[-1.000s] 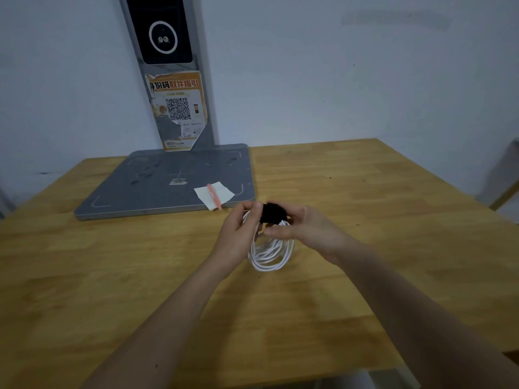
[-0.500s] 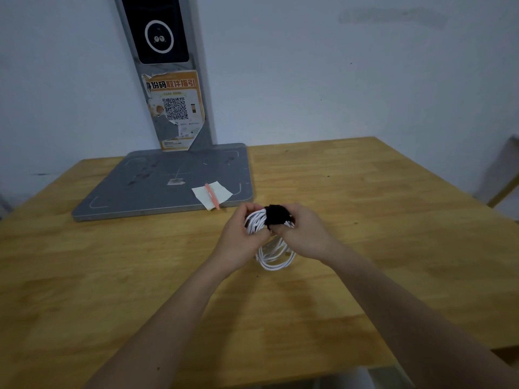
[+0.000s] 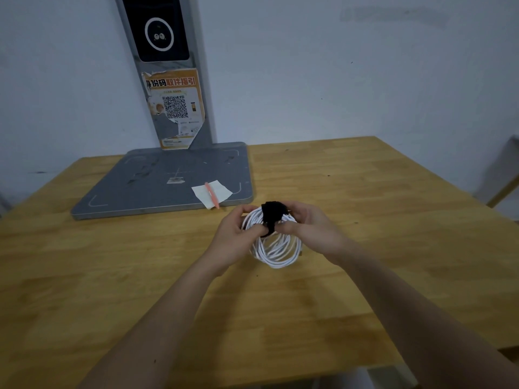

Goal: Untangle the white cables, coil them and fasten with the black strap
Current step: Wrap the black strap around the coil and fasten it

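The fingers (image 3: pixel 254 231) of the left hand (image 3: pixel 233 240) and those of the right hand (image 3: pixel 311 230) pinch the black strap (image 3: pixel 271 217), which wraps the top of the coiled white cables (image 3: pixel 276 248). Both hands grip the bundle from either side, holding it above the wooden desk (image 3: pixel 365 248). The coil hangs below the strap. Behind, a grey base plate (image 3: pixel 157 183) lies on the desk, with a white paper slip (image 3: pixel 222 192) and a pink pen (image 3: pixel 211 195) at its near edge.

Left hand (image 3: pixel 231 239) and right hand (image 3: pixel 310 226) pinch black strap (image 3: pixel 271 217) around white cables (image 3: pixel 276 248)
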